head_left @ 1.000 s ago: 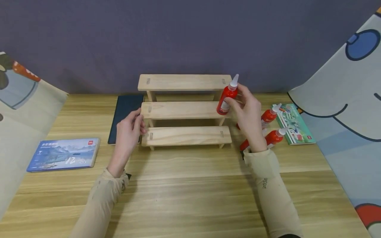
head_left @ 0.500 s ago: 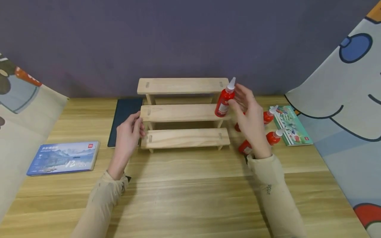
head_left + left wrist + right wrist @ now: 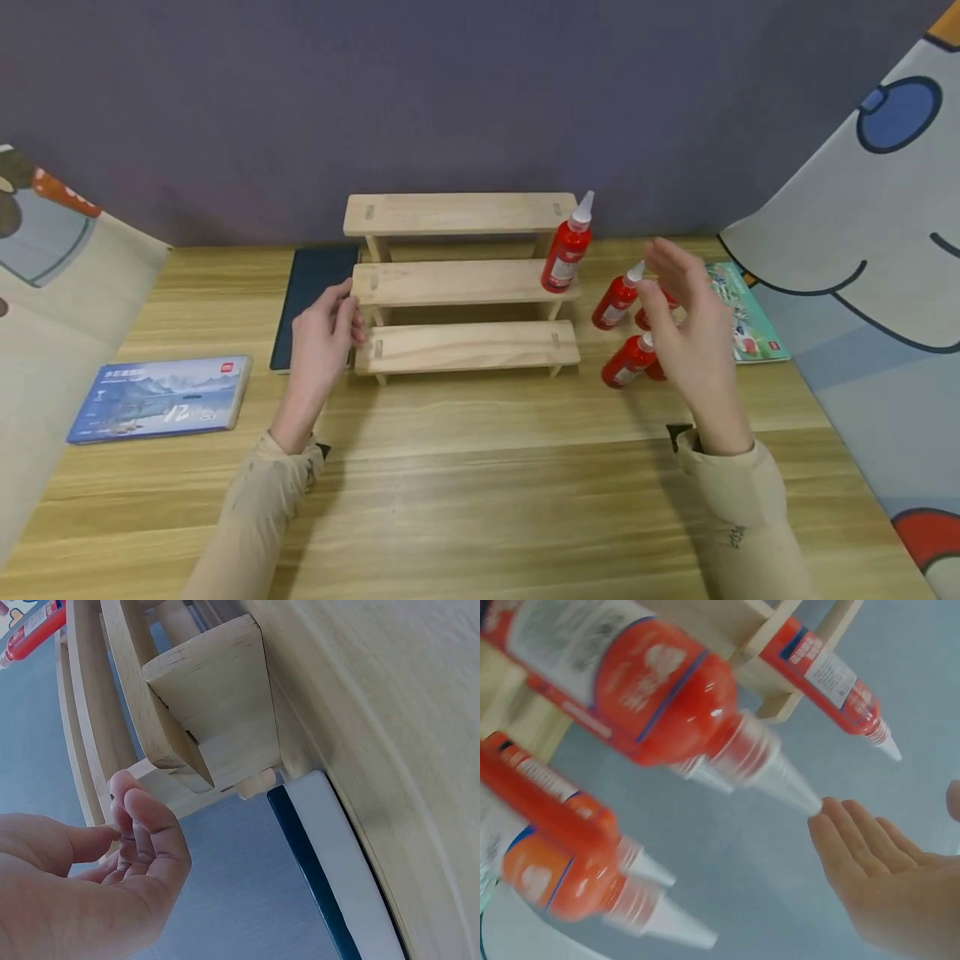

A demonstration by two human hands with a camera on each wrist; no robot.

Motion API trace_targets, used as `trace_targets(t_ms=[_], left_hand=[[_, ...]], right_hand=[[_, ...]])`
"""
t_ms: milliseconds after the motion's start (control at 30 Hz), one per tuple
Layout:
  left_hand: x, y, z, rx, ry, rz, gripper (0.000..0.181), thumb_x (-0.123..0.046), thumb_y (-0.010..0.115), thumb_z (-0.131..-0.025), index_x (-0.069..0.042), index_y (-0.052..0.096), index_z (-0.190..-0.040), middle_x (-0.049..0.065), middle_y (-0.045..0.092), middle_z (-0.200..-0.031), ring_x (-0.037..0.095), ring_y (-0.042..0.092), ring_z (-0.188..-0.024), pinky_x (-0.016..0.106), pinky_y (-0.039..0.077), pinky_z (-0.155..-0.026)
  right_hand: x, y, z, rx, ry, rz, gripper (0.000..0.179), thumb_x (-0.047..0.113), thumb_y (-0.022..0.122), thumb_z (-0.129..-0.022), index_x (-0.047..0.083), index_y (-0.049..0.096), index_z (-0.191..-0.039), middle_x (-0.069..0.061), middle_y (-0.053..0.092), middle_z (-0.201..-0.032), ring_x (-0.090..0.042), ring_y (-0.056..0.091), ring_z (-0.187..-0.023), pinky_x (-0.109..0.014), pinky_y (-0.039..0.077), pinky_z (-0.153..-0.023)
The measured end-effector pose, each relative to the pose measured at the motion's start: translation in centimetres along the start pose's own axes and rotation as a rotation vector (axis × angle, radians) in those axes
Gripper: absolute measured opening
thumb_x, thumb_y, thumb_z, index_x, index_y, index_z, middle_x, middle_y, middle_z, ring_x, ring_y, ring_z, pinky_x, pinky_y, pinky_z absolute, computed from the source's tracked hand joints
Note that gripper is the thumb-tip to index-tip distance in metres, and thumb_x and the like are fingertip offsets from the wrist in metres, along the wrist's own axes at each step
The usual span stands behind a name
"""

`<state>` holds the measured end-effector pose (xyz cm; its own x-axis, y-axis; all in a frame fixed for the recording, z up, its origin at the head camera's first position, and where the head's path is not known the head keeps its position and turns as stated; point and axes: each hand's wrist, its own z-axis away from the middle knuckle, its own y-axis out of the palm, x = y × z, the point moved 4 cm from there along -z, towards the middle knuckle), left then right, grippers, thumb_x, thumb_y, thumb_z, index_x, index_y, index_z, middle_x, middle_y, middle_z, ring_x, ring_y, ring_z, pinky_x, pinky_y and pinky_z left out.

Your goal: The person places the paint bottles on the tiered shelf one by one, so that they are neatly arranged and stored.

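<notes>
A three-step wooden display rack (image 3: 450,283) stands on the table. My left hand (image 3: 324,333) pinches the left end of its middle step; in the left wrist view the thumb and curled fingers (image 3: 154,817) meet at that plank's end. A red squeeze bottle (image 3: 567,254) with a white pointed nozzle stands upright at the right end of the middle step. My right hand (image 3: 693,342), fingers extended and thumb apart, is over the table right of the rack and holds nothing. Several like bottles, among them a front bottle (image 3: 627,363) and a rear bottle (image 3: 615,302), stand beneath and beside it, some partly hidden.
A dark flat book (image 3: 311,292) lies against the rack's left side, partly behind my left hand. Further left is a blue box (image 3: 161,396) with a lake picture. A green booklet (image 3: 753,325) lies at the right, partly covered by my right hand.
My right hand has let go of the red squeeze bottle on the middle step and moved right and toward me, over the other bottles. My left hand has stayed at the rack.
</notes>
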<state>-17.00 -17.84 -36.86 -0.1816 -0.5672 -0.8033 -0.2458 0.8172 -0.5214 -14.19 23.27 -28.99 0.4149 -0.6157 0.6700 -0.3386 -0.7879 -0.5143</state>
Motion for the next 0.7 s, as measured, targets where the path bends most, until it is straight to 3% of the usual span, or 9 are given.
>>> trace_targets(t_ms=[300,700], left_hand=[[-0.1,-0.1,0.0,0.004,-0.006,-0.003,0.037,-0.010,0.050,-0.115,0.008,0.060,-0.146,0.023,0.070,-0.089,0.015,0.067,-0.065,0.011,0.053,-0.057],[0.0,0.0,0.0,0.002,-0.005,-0.003,0.037,-0.010,0.049,-0.116,0.009,0.060,-0.146,0.024,0.070,-0.089,0.021,0.068,-0.065,0.011,0.053,-0.057]], right_hand=[[-1.6,-1.5,2.0,0.033,0.096,0.039,0.052,0.008,0.070,-0.105,0.006,0.054,-0.155,-0.010,0.062,-0.150,-0.034,0.060,-0.135,-0.018,0.044,-0.111],[-3.2,-2.1,4.0,0.082,0.164,0.074,0.058,0.006,0.075,-0.102,0.000,0.051,-0.155,-0.020,0.062,-0.147,-0.042,0.063,-0.128,-0.006,0.046,-0.098]])
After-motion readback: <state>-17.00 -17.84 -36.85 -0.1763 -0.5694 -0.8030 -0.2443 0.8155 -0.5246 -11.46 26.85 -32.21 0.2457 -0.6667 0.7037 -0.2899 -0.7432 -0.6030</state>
